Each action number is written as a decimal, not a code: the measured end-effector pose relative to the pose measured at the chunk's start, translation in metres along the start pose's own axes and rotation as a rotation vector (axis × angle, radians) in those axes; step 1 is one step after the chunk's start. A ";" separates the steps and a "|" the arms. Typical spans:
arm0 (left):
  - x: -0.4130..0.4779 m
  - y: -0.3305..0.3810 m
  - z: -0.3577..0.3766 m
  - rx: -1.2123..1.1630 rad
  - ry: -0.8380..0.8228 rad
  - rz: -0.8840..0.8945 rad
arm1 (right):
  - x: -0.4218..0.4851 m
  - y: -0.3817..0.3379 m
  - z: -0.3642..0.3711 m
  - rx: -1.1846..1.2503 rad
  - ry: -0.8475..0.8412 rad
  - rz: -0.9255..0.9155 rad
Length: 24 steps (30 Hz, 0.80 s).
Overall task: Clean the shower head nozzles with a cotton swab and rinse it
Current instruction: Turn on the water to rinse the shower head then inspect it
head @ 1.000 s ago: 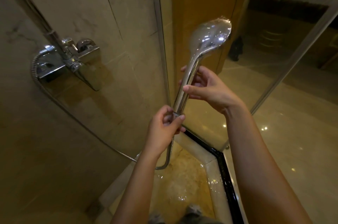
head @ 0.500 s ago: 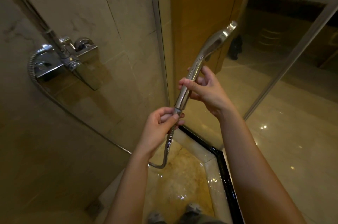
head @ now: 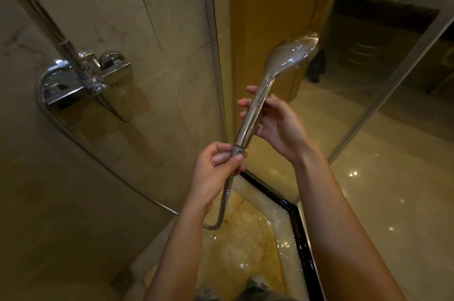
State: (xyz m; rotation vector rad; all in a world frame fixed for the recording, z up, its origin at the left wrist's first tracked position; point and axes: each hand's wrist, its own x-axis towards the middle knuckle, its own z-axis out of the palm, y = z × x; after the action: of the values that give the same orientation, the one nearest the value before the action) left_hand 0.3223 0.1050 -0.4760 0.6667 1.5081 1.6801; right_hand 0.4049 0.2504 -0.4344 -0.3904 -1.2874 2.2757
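A chrome shower head on a long handle points up and to the right, its rounded back toward me, so the nozzles are hidden. My left hand pinches the metal connector at the handle's base, where the ribbed hose loops down. My right hand cradles the handle's middle from behind with fingers curled around it. No cotton swab shows.
The chrome mixer valve sits on the tiled wall at left, with the hose running from it. A glass shower panel stands right behind the shower head. The wet shower floor and a black threshold strip lie below.
The shower head has been turning in my hands: broad back facing me, then edge-on, now the back is turned toward me again. My left hand stays on the connector.
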 end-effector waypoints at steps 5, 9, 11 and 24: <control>0.004 -0.001 -0.002 0.003 0.014 0.010 | 0.002 0.003 0.002 -0.071 0.120 -0.064; 0.004 -0.002 -0.001 0.037 0.014 0.008 | 0.005 0.005 0.009 -0.070 0.262 -0.134; 0.005 -0.003 0.003 0.048 0.009 0.004 | 0.007 0.006 0.013 -0.064 0.237 -0.119; 0.005 0.001 -0.003 0.039 0.032 0.009 | 0.004 -0.008 0.010 -0.172 0.011 -0.004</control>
State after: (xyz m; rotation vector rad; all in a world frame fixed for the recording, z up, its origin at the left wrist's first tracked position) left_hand 0.3167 0.1075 -0.4759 0.6710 1.5654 1.6791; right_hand 0.3994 0.2488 -0.4223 -0.4580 -1.4821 2.1633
